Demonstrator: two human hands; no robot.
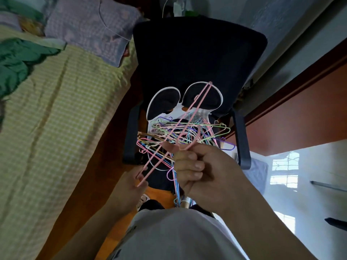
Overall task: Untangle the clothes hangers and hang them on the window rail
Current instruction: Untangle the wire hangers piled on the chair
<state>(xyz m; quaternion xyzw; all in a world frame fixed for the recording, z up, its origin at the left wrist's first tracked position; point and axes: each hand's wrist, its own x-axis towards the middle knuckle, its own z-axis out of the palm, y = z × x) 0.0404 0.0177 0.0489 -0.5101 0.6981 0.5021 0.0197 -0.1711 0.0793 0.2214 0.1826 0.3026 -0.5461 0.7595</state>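
A tangle of thin wire clothes hangers (189,132) in pink, blue, green, purple and yellow lies on the seat of a dark office chair (199,53). A pink hanger (180,128) is lifted slantwise above the pile. My right hand (195,167) grips its near part, together with other hangers that hang down below the fist. My left hand (131,184) pinches the pink hanger's lower left end. No window rail is in view.
A bed with a yellow checked sheet (47,119), a purple pillow (90,25) and a green cover (15,61) runs along the left. A reddish-brown wooden panel (300,113) and glossy pale floor (300,194) lie to the right. My grey shirt (169,235) fills the bottom.
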